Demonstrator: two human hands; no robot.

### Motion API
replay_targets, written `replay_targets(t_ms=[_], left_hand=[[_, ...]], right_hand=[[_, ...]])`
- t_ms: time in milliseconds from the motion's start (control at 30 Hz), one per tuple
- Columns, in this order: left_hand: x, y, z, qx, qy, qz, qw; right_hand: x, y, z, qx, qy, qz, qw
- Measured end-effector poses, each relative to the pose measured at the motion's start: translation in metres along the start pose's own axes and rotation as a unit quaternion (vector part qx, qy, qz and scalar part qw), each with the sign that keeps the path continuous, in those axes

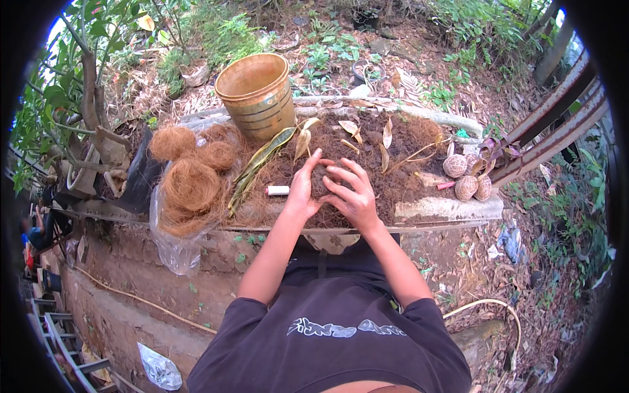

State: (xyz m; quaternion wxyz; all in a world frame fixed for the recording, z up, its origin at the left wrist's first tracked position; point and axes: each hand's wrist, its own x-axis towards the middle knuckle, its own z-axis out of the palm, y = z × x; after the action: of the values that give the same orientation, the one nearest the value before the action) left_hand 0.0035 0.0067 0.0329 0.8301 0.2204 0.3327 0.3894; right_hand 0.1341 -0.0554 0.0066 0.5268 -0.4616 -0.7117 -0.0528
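Note:
My left hand (303, 188) and my right hand (354, 195) are cupped together around a dark clump of soil (320, 181), mostly hidden by my fingers. Beneath them spreads loose dark soil (367, 147) mixed with brown fibre. Just left of my left hand lies a small white spool of thread (278, 190). Long green-and-yellow plant leaves (262, 160) rest farther left, and dry tan leaves (386, 133) lie on the soil beyond my fingers. To the right sit several round balls wrapped in pale string (466, 188), with purplish leaves (493, 152) by them.
Brown coir fibre bundles (190, 187) lie on a clear plastic bag (177, 252) at the left. A tan plastic bucket (257, 98) stands at the back of the bench. Rusty metal bars (557, 134) slant in at the right. A potted plant (98, 141) stands far left.

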Motion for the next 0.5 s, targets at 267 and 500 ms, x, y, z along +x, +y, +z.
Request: replay_targets(t_ms=[267, 500], left_hand=[[0.005, -0.002, -0.003, 0.099, -0.008, 0.066, 0.993], [0.016, -0.016, -0.004, 0.073, 0.047, 0.113, 0.99]], right_hand=[[-0.002, 0.001, 0.005, 0.046, 0.011, 0.019, 0.999], [0.0, 0.0, 0.002, 0.133, -0.011, 0.156, 0.979]])
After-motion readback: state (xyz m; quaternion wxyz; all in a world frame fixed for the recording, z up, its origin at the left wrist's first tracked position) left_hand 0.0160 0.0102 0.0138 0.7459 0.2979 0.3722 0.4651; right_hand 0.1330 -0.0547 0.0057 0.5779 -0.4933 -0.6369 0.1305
